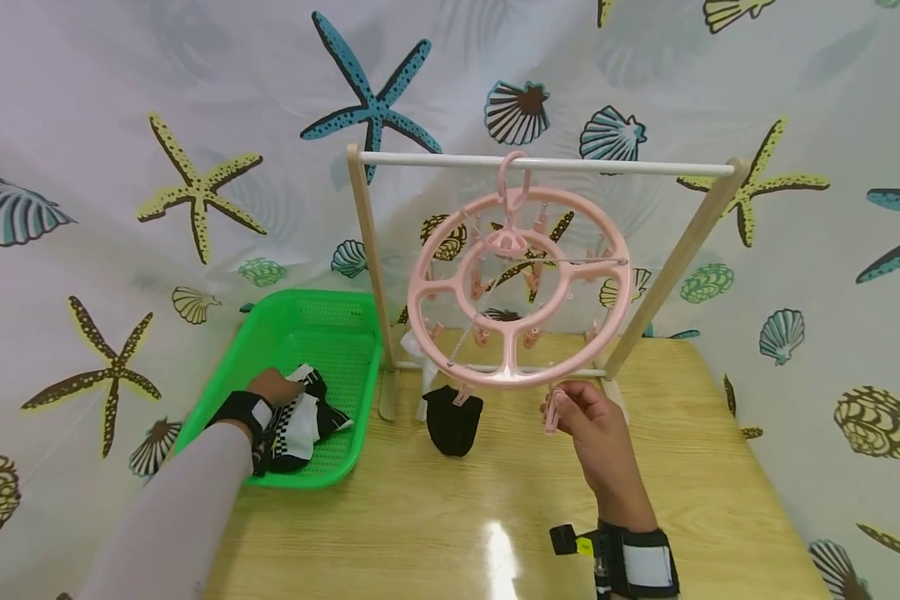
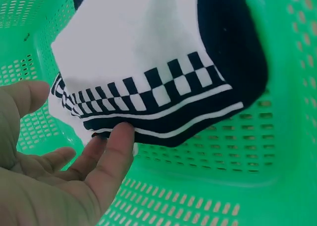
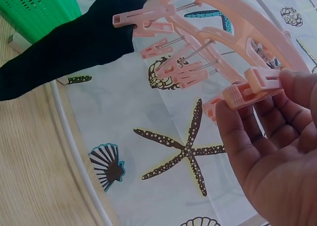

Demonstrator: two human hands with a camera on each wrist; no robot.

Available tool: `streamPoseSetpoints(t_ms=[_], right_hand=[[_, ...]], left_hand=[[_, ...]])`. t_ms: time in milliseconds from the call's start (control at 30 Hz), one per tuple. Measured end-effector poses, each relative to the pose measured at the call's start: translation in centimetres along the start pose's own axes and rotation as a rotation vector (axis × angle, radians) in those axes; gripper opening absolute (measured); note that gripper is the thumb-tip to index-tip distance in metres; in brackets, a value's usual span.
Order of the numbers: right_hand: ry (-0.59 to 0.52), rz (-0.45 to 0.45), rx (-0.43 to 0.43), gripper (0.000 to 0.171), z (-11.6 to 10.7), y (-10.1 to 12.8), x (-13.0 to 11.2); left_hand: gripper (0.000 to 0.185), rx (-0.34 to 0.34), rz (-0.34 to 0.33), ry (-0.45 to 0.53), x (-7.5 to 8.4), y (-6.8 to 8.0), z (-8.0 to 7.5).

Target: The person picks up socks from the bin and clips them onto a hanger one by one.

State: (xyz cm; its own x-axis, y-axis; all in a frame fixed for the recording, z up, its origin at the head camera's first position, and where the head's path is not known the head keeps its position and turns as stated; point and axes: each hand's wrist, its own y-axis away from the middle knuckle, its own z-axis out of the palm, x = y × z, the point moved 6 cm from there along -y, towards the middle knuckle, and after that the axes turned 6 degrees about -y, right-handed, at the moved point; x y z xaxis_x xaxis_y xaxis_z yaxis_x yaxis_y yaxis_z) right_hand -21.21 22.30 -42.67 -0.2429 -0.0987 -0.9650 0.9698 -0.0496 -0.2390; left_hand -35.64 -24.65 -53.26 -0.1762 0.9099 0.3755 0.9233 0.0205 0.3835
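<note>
My left hand (image 1: 273,387) reaches into a green basket (image 1: 307,321). Its straight fingertips (image 2: 119,137) touch the edge of a black and white checkered sock (image 2: 148,62) lying there with other socks (image 1: 300,421). My right hand (image 1: 585,412) pinches a pink clip (image 1: 552,412) at the lower rim of a round pink clip hanger (image 1: 521,287). In the right wrist view, thumb and fingers (image 3: 292,87) hold that clip (image 3: 250,89). A black sock (image 1: 452,421) hangs from another clip to the left, also visible in the right wrist view (image 3: 74,42).
The hanger hangs from a wooden rack's white bar (image 1: 547,164), which stands on a wooden table (image 1: 495,500). A white cloth item (image 1: 417,354) hangs behind the black sock. A seashell-print curtain (image 1: 120,125) surrounds the table. The basket (image 2: 223,161) sits left of the rack.
</note>
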Motion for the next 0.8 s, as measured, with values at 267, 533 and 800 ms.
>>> streamPoseSetpoints(t_ms=[267, 533, 800], right_hand=[[0.016, 0.016, -0.002, 0.024, -0.3, -0.1, -0.2], [0.014, 0.017, 0.002, 0.026, -0.1, -0.1, 0.0], [0.018, 0.019, 0.009, 0.022, 0.1, -0.1, 0.0]], left_hand=[[0.062, 0.049, -0.007, 0.009, 1.4, 0.7, -0.6], [0.054, 0.165, -0.016, 0.104, 0.8, -0.2, -0.4], [0.044, 0.314, 0.163, 0.018, 4.2, 2.2, -2.4]])
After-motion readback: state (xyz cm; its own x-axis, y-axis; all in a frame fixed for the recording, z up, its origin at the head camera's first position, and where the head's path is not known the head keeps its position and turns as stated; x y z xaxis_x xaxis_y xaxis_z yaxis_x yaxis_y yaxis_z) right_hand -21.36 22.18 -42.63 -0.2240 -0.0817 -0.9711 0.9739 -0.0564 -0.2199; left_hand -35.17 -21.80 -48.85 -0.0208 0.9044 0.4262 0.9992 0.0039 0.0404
